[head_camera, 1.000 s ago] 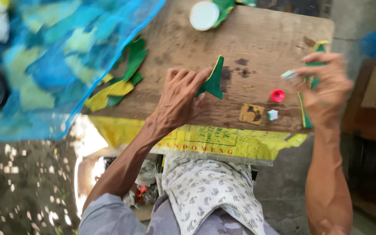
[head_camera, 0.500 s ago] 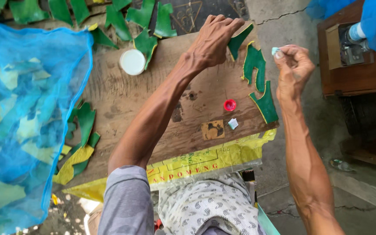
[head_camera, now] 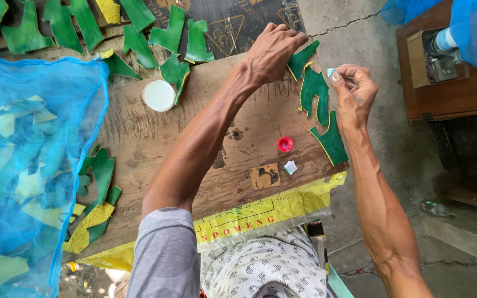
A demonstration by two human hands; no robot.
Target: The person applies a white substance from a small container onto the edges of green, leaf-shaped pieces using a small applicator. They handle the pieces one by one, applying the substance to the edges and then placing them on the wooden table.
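Note:
My left hand [head_camera: 271, 49] reaches across the wooden board [head_camera: 155, 138] and presses its fingers on a green cut piece [head_camera: 301, 59] at the board's far right corner. My right hand [head_camera: 354, 94] pinches a small white tube [head_camera: 331, 72] between thumb and fingers, just right of a curved green piece [head_camera: 316, 94]. Another green piece with a yellow edge [head_camera: 331, 142] lies below my right wrist at the board's edge. A red cap [head_camera: 285, 144], a small white scrap [head_camera: 290, 167] and a brown square pad [head_camera: 264, 176] lie on the board near me.
A blue mesh bag [head_camera: 28, 165] of green and yellow pieces fills the left side. Several green pieces [head_camera: 133, 27] lie in a row beyond the board. A white lid [head_camera: 159, 95] sits on the board. A wooden box [head_camera: 448, 72] stands on the right, above concrete floor.
The view has swung and closed in. My left hand went from the board's middle to its far right corner. My right hand still holds the small tube, now close beside the curved green piece.

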